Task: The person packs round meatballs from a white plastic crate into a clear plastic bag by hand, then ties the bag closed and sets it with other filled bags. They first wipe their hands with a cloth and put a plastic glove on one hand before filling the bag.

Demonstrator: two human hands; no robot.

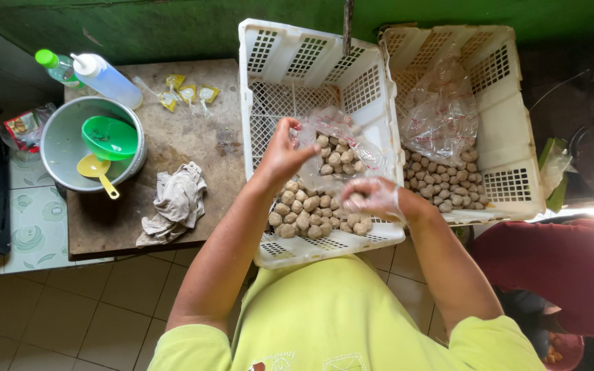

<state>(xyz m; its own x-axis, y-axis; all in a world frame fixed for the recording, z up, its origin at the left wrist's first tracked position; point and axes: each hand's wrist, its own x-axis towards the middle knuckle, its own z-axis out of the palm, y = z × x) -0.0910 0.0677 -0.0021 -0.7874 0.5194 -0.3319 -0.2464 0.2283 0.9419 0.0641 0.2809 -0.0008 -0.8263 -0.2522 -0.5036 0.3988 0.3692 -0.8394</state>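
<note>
**Bagging meatballs over white crate**

Yellow-green shirt (338,316) fills the bottom of the view, nearest the camera; both bare forearms reach up from it toward a white plastic crate (269,62). Left hand (283,154) pinches the edge of a clear plastic bag (342,148), fingers closed on the film, holding the bag up above the crate floor. The bag already holds a cluster of meatballs. Right hand (372,198) wears a thin clear plastic glove and is curled around a few meatballs, just below the bag mouth, over the crate's near right corner.

Loose brownish-grey meatballs (304,216) lie heaped in the near part of the white crate, directly under both hands. Far part of this crate is bare lattice.

A second, cream crate (510,117) stands touching the white one on its right side. It has more meatballs (445,182) along its near side and a crumpled clear bag (441,110) lying above them.

Left of the crates is a brown worktop (207,137). On it: a grey metal bowl (60,148) with a green funnel (109,137) and a yellow scoop (97,172) inside; a crumpled grey rag (177,203) near the worktop's front edge; small yellow sachets (187,95) toward the back; a clear squeeze bottle (108,79) and a green-capped bottle (56,66) lying at the far left corner.

At right edge, another person's dark red garment (558,268), beside the cream crate. Tiled floor (70,316) below.
</note>
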